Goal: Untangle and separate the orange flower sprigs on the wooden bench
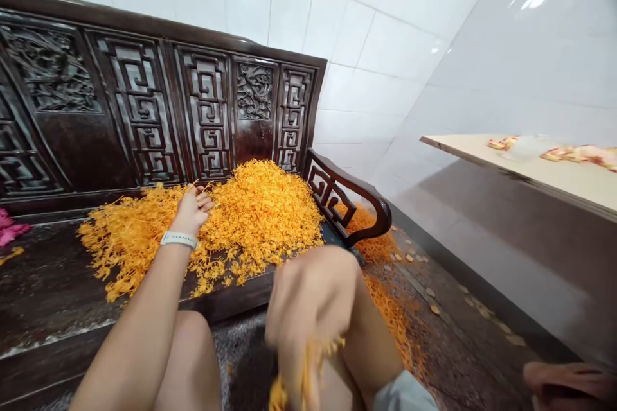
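Note:
A large heap of small orange flowers [270,205] with thin stalks lies on the dark wooden bench seat [43,282]. My left hand [195,205], with a pale watch [179,240] on its wrist, is at the back of the heap, where its fingers pinch a thin-stalked orange flower. In front of the bench, over my knees, my right hand [313,295] is closed and blurred by motion. Yellow-orange flowers [308,366] stick out below its fingers; how many it holds, I cannot tell.
The bench's carved back [207,109] and curved armrest [376,212] bound the heap. Orange bits [395,314] litter the floor at right. A pale shelf [472,154] bears red-and-yellow pieces [578,155]. Something pink [10,228] lies at far left.

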The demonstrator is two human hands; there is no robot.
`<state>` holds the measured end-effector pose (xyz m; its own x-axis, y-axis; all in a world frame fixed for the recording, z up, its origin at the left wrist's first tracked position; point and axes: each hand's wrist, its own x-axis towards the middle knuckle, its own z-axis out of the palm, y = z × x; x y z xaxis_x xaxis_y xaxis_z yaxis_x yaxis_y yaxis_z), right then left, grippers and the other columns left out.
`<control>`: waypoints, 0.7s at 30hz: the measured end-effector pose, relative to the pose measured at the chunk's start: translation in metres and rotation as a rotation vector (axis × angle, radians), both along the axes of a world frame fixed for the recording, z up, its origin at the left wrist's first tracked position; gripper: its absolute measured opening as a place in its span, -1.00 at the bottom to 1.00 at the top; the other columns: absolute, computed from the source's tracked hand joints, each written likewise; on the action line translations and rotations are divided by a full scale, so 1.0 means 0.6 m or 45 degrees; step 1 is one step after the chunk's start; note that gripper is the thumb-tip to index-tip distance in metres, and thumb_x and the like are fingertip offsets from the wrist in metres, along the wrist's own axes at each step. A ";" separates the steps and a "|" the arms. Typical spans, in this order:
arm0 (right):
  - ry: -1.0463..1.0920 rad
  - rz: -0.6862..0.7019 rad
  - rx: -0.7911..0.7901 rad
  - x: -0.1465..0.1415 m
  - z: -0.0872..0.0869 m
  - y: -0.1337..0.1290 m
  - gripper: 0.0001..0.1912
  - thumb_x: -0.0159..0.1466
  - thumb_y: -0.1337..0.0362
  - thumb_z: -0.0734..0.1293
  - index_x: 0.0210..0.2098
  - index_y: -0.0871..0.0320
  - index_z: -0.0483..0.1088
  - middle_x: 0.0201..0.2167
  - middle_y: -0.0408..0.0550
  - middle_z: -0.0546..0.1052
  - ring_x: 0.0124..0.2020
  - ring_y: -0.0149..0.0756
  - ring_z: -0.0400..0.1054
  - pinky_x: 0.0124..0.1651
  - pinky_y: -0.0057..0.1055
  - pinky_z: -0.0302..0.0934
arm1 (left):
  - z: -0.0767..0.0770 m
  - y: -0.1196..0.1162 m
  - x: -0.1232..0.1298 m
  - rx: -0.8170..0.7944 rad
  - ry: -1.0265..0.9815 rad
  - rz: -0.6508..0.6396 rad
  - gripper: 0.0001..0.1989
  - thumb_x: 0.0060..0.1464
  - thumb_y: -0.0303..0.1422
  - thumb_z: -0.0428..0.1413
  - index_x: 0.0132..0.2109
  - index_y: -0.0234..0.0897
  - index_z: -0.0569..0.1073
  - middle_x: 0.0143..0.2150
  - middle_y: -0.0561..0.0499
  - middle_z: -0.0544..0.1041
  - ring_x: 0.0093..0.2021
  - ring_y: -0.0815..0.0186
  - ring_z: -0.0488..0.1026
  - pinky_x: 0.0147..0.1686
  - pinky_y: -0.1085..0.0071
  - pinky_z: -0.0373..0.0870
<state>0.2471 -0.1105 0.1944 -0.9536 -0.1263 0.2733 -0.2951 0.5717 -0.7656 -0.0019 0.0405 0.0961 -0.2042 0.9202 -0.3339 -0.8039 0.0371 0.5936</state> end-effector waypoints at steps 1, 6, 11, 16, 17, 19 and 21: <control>0.212 -0.127 -0.273 0.004 0.003 0.024 -0.86 0.40 0.18 0.40 -0.26 0.07 0.50 -0.36 -0.15 0.58 -0.44 -0.51 0.45 -0.33 -0.59 0.35 | 0.006 -0.007 -0.001 0.049 0.010 -0.030 -0.60 0.54 -0.35 -0.14 -0.37 -0.26 0.24 -0.63 0.26 0.01 -0.76 0.55 -0.04 -0.73 0.57 -0.14; 0.884 -1.326 -0.962 -0.010 -0.031 0.130 -0.79 0.40 0.07 0.38 -0.15 0.02 0.31 -0.49 -0.31 0.23 -0.59 -0.50 0.03 -0.58 -0.54 -0.02 | 0.059 -0.057 0.092 0.432 0.206 -0.182 -0.66 0.39 -0.12 0.15 -0.22 -0.33 0.50 -0.41 0.04 0.47 -0.63 0.54 0.22 -0.66 0.59 0.10; 0.842 -1.695 -0.438 -0.031 -0.091 0.158 -0.75 0.40 0.03 0.38 -0.15 0.07 0.36 -0.39 -0.21 0.36 -0.46 -0.43 0.20 -0.43 -0.48 0.14 | 0.072 -0.100 0.199 0.535 0.476 -0.151 -0.79 0.10 -0.27 0.45 -0.23 -0.28 0.65 -0.34 0.02 0.57 -0.47 0.45 0.38 -0.52 0.57 0.28; 0.950 -1.687 -0.471 -0.035 -0.112 0.163 -0.72 0.44 0.00 0.34 -0.18 0.07 0.30 -0.42 -0.24 0.33 -0.48 -0.45 0.19 -0.45 -0.50 0.15 | 0.056 -0.095 0.212 0.703 0.663 0.051 -0.91 0.08 -0.43 0.42 -0.34 -0.27 0.67 -0.32 -0.01 0.60 -0.34 0.38 0.47 -0.33 0.54 0.40; 0.968 -1.646 -0.578 -0.034 -0.113 0.163 -0.72 0.44 0.00 0.33 -0.19 0.05 0.27 -0.46 -0.28 0.30 -0.54 -0.47 0.14 -0.51 -0.51 0.09 | 0.055 -0.092 0.209 0.720 0.707 0.070 -0.92 0.08 -0.46 0.41 -0.34 -0.28 0.67 -0.34 -0.01 0.60 -0.35 0.38 0.47 -0.33 0.54 0.41; 1.000 -1.592 -0.687 -0.030 -0.113 0.164 -0.72 0.44 0.02 0.34 -0.21 0.04 0.23 -0.51 -0.33 0.27 -0.60 -0.51 0.08 -0.57 -0.53 0.02 | 0.056 -0.088 0.204 0.710 0.736 0.032 -0.90 0.06 -0.49 0.41 -0.37 -0.30 0.65 -0.40 0.00 0.56 -0.41 0.41 0.44 -0.39 0.57 0.38; 0.998 -1.572 -0.715 -0.023 -0.112 0.167 -0.72 0.44 0.04 0.36 -0.23 0.04 0.22 -0.54 -0.36 0.26 -0.63 -0.53 0.06 -0.58 -0.54 -0.01 | 0.057 -0.085 0.201 0.635 0.662 -0.174 -0.85 0.07 -0.43 0.42 -0.40 -0.33 0.62 -0.48 0.02 0.48 -0.51 0.44 0.34 -0.52 0.58 0.28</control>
